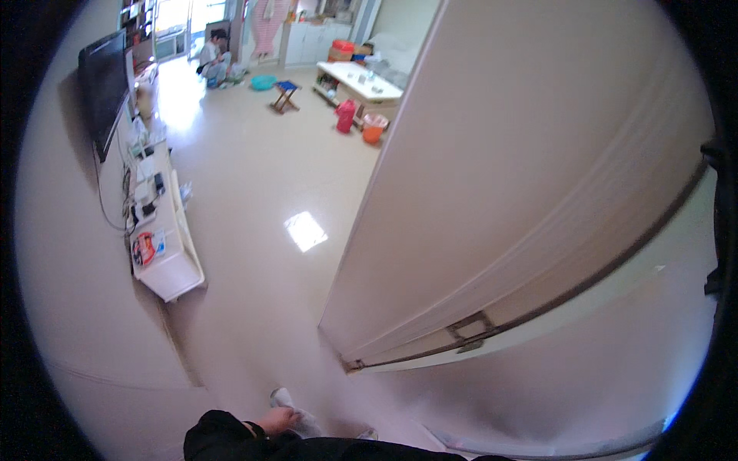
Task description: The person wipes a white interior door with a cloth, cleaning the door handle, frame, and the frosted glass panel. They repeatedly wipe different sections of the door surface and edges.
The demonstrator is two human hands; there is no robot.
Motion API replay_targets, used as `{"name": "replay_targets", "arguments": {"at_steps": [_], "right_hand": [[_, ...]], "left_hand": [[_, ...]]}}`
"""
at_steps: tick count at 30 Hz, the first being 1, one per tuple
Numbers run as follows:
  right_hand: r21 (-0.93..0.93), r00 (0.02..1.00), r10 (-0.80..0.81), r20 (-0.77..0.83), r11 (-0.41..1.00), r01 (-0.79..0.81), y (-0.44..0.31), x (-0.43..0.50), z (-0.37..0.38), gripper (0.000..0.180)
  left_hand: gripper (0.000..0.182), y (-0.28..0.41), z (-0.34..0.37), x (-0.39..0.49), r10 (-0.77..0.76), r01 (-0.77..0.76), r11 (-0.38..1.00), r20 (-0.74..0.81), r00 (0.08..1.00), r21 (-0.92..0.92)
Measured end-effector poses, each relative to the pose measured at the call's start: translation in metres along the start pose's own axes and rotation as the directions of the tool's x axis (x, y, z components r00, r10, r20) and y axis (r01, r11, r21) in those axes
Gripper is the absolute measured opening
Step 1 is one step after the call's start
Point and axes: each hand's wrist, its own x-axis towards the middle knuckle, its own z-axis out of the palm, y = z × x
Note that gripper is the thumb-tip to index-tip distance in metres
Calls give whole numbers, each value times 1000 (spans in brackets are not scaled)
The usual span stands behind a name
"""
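My left hand [279, 419], coming out of a black sleeve [216, 435], hangs low at the bottom of the view. Its fingers look curled beside a pale, greyish thing [305, 424], perhaps cloth or trouser leg; whether they grip it is not clear. A white shoe tip [281, 396] shows just above the hand, and part of another shoe [368, 434] lies to the right. Out of view is my right hand. A shiny pale floor [248, 322] stretches ahead of me.
A wall edge and door frame [473, 328] rise at right. Along the left wall stand a low white cabinet [173, 276] and a mounted television [104, 92]. Farther off are a folding stool [286, 95], a coffee table [360, 80], an orange bin [373, 133] and a crouching person [214, 60].
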Motion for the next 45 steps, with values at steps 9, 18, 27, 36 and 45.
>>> {"name": "replay_targets", "arguments": {"at_steps": [9,18,27,36,45], "right_hand": [[44,983,48,-177,998,-41,-38,-46,-78,19],[92,951,105,-292,992,-82,-46,-99,-122,19],[162,906,199,-373,976,-147,-37,-141,-133,20],[260,850,332,-410,935,-240,-40,-152,-112,20],[366,788,454,-416,877,-312,-48,-165,-83,21]], "left_hand": [[49,157,-178,-4,118,-117,992,-567,815,39],[33,336,-250,-78,466,-734,679,-774,429,2],[27,428,-291,-129,529,-883,467,-785,323,-49],[25,452,-325,-120,624,-930,280,-692,363,-236],[27,460,-354,-122,711,-931,314,-603,361,-187]]}}
